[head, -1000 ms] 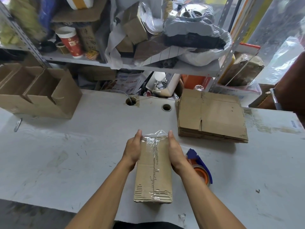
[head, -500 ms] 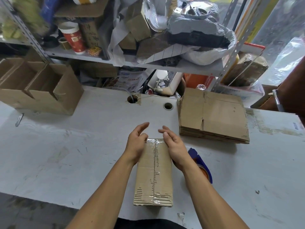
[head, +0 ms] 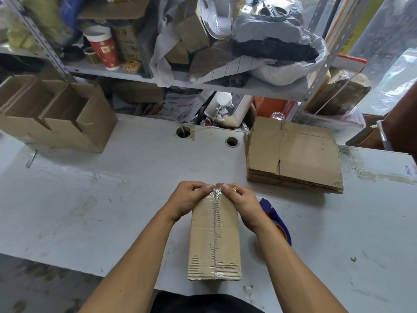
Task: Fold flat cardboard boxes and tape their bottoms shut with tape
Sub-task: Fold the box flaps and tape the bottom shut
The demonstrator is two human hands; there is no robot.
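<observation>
While both thumbs pressed the tape end down, my left hand (head: 188, 198) and right hand (head: 239, 201) curled over the far edge of the box (head: 214, 236), dead centre on the table (head: 112, 199). Judged light, stiff, crushable; hold by corners. Flat stack (head: 293, 154) at two o'clock.

Folded box (head: 214, 236) sits centre-bottom on the table (head: 112, 199). Flat stack (head: 293, 157) lies right of centre, open boxes (head: 56, 114) upper left.
</observation>
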